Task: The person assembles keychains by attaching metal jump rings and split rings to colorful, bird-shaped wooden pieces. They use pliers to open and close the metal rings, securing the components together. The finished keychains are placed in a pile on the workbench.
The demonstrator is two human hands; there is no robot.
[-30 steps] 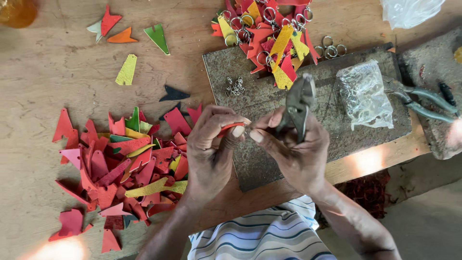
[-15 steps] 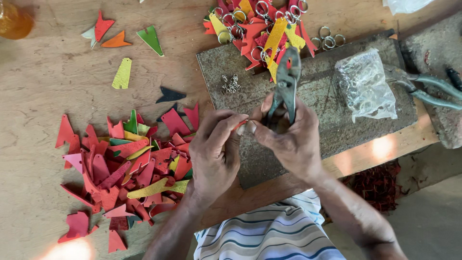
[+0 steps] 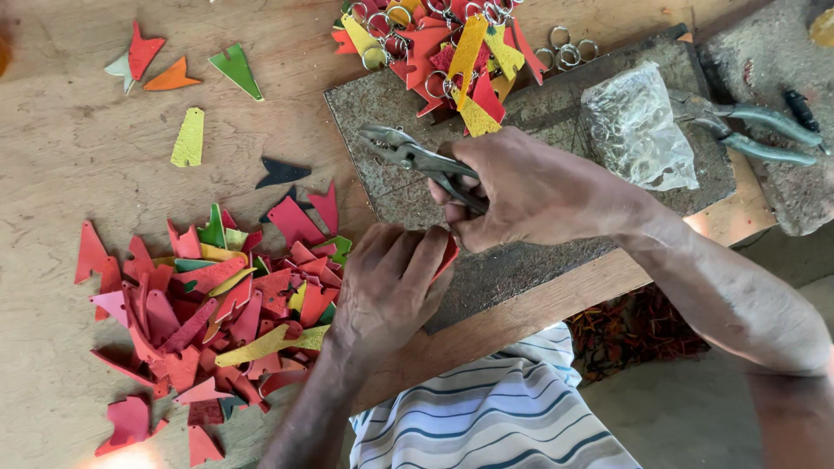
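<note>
Two hands meet over the board's near edge; your left hand [image 3: 388,291] curls around a red cutout [image 3: 446,258], only its edge showing; just above, your right hand [image 3: 530,189] grips pliers [image 3: 415,156], tips pointing left over the grey board [image 3: 565,252]; a heap of cutouts [image 3: 208,304] lies left; farther off, ringed pieces [image 3: 452,43], a plastic bag [image 3: 638,130], spare pliers [image 3: 747,130].

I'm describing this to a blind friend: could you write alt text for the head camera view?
A person's right hand grips metal pliers over a worn board while the left hand pinches a red leather piece. A heap of coloured leather cut-outs lies left, finished key-ring pieces above, a clear bag right.
</note>
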